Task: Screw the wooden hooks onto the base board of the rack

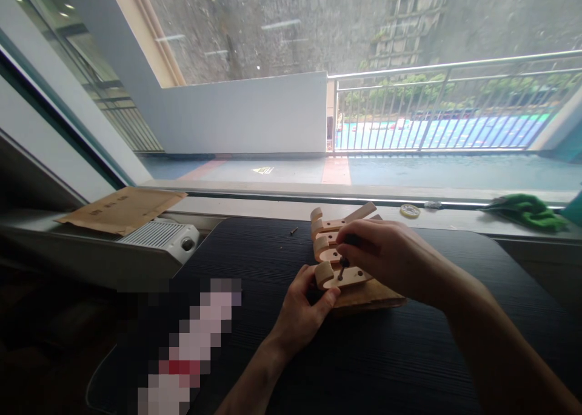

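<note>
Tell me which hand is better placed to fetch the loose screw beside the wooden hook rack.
Probably the left hand: the screw lies on its side of the rack, and it only steadies a hook. The right hand grips a small dark tool.

Bare tabletop (254, 251) opens left of centre, broken only by a small screw (293, 230). At centre the wooden hook rack (324, 274), the left hand (302, 309) gripping it and the right hand (386, 254) closed on a dark tool (342, 269) block the way. A pixelated object (191, 342) fills the lower left; a white heater (159, 238) under cardboard (120, 209) bounds the left edge.
</note>
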`<action>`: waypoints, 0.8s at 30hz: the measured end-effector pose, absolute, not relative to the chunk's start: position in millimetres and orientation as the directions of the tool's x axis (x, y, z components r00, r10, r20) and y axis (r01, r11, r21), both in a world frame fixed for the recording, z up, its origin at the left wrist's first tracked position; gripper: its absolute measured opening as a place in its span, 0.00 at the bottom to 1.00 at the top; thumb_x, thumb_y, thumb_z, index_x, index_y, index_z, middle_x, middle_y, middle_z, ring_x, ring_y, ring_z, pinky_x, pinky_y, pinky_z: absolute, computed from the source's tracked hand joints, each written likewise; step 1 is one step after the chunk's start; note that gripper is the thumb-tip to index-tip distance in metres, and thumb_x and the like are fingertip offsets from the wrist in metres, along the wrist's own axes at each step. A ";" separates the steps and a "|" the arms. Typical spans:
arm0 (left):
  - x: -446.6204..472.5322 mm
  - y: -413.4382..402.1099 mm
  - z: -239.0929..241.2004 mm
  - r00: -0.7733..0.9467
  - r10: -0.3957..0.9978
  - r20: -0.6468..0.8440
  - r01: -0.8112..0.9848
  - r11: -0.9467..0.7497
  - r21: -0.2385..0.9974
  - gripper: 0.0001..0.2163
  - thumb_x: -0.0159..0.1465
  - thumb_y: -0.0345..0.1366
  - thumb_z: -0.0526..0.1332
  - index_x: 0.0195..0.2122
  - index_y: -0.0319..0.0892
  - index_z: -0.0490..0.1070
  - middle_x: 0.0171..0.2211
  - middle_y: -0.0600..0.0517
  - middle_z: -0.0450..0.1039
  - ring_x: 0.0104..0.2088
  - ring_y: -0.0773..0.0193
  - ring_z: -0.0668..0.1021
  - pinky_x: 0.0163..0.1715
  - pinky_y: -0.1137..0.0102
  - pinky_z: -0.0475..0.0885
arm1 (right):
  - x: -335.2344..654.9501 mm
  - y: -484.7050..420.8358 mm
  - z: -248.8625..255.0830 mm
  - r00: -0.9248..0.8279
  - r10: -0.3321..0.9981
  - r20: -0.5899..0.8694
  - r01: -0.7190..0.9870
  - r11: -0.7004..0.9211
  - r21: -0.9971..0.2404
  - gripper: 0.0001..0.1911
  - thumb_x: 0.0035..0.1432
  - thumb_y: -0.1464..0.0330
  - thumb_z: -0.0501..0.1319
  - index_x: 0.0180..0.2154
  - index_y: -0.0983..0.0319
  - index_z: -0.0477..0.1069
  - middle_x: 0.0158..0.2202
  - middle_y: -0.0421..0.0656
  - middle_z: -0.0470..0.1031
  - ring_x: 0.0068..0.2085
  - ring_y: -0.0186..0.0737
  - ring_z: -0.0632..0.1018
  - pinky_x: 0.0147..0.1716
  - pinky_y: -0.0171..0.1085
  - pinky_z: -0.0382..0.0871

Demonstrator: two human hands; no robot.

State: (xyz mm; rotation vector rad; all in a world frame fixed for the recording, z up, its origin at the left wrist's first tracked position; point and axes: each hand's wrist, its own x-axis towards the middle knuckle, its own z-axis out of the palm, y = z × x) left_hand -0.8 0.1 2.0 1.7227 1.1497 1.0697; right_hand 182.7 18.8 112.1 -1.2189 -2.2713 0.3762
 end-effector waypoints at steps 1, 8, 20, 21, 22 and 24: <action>-0.8 0.1 2.1 0.232 0.948 0.217 0.282 -0.279 0.918 0.08 0.60 0.34 0.61 0.42 0.43 0.70 0.38 0.52 0.69 0.40 0.62 0.72 0.43 0.70 0.67 | 182.8 20.4 111.5 -0.433 0.846 0.312 0.700 0.533 -0.475 0.10 0.62 0.60 0.54 0.32 0.56 0.69 0.25 0.32 0.71 0.25 0.29 0.67 0.25 0.32 0.55; -0.1 0.2 3.3 0.231 0.949 0.217 0.280 -0.278 0.919 0.08 0.60 0.34 0.61 0.40 0.42 0.70 0.37 0.52 0.70 0.40 0.62 0.73 0.43 0.70 0.68 | 182.0 23.2 107.8 -0.317 0.891 0.325 0.780 0.439 -0.445 0.14 0.61 0.56 0.53 0.31 0.58 0.68 0.21 0.33 0.67 0.22 0.30 0.65 0.22 0.33 0.53; -0.2 -0.2 4.1 0.226 0.950 0.215 0.282 -0.275 0.919 0.09 0.60 0.35 0.61 0.42 0.43 0.70 0.38 0.52 0.71 0.40 0.62 0.73 0.43 0.70 0.68 | 186.6 22.2 111.8 -0.410 0.868 0.281 0.723 0.497 -0.480 0.11 0.61 0.59 0.54 0.35 0.58 0.71 0.26 0.36 0.72 0.25 0.31 0.68 0.24 0.33 0.56; -0.2 0.0 3.9 0.226 0.950 0.216 0.283 -0.276 0.919 0.09 0.60 0.34 0.61 0.42 0.43 0.70 0.39 0.51 0.71 0.41 0.62 0.73 0.44 0.70 0.68 | 187.0 24.2 110.6 -0.388 0.879 0.278 0.733 0.477 -0.484 0.13 0.61 0.58 0.53 0.35 0.58 0.70 0.25 0.36 0.71 0.25 0.31 0.68 0.24 0.33 0.56; -0.2 0.1 3.7 0.225 0.950 0.216 0.284 -0.276 0.918 0.09 0.60 0.34 0.61 0.42 0.43 0.70 0.39 0.51 0.71 0.41 0.62 0.73 0.44 0.69 0.68 | 187.4 25.7 109.6 -0.366 0.888 0.278 0.743 0.459 -0.488 0.14 0.61 0.57 0.53 0.34 0.58 0.70 0.25 0.36 0.71 0.24 0.31 0.67 0.24 0.33 0.56; -0.2 0.3 3.2 0.225 0.950 0.218 0.287 -0.278 0.917 0.09 0.60 0.33 0.61 0.42 0.43 0.70 0.39 0.51 0.71 0.41 0.62 0.73 0.44 0.69 0.67 | 188.0 26.4 108.8 -0.339 0.897 0.283 0.758 0.439 -0.483 0.15 0.62 0.56 0.52 0.34 0.58 0.69 0.24 0.36 0.70 0.24 0.31 0.67 0.24 0.33 0.56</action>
